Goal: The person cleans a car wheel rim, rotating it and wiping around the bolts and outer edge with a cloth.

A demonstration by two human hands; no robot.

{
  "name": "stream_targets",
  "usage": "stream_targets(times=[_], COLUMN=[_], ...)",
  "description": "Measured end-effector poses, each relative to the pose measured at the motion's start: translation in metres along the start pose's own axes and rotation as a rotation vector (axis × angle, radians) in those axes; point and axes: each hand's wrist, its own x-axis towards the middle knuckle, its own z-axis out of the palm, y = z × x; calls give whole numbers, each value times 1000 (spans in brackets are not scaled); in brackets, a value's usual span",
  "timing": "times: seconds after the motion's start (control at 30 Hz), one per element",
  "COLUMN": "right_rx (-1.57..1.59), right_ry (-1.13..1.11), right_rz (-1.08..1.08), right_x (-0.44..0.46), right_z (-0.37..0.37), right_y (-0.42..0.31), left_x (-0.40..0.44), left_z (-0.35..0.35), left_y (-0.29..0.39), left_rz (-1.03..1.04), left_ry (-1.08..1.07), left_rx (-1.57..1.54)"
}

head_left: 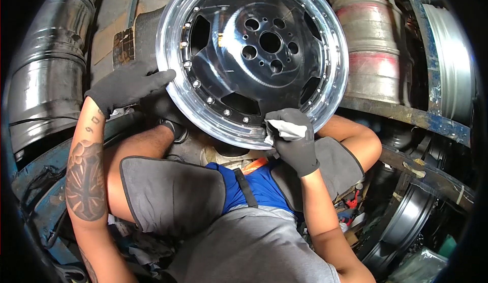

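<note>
Right hand (301,148): cloth (291,129) (against wheel (239,69)) | left hand (124,85): wheel's edge | rack (406,115): rims (373,77)

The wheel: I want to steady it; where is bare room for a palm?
The black face is bare between the left cutout, bottom cutout and bolt holes. The rim is crowded low by the right hand and white cloth, and at left by the left hand.

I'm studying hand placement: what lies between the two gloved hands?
In the head view, part of the wheel lies between the left hand and right hand: shiny rim, bolts and a cut-out opening.
</note>
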Motion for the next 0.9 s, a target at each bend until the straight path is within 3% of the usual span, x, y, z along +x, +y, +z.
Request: stream_targets(times=[0.1,0.2,0.3,0.37,0.53,0.57,0.63,0.67,0.73,0.83,0.9], right_rx=[-24,16,-126,-74,-70,-93,-91,-85,-39,-47,-15], right_ry=[-33,-91,-69,-179,-407,-419,-318,-181,-114,-15,58], right_rz=[-150,-152,-79,-170,-342,-368,-183,-42,139,249,295], right_x=[3,8,8,12,35,37,20,7,-5,-11,-10], right_z=[-2,-10,-2,-8,-22,-23,-18,-7,4,18,19], right_y=[11,17,9,11,44,41,27,22,7,-5,-9], left_x=[-3,3,1,2,9,10,5,4,6,9,3], left_z=[-3,8,8,6,6,5,4,6,9,4,0], left_y=[13,-6,-17,-16,-27,-30,-26,-30,-40,-31,-4], left_rz=[-105,25,189,114,271,239,166,243,395,315,65], left_ry=[-12,54,80,25,-6,-4,1,19,54,1,-25], left_rx=[43,-56,40,86,383,308,143,137,125,122,53])
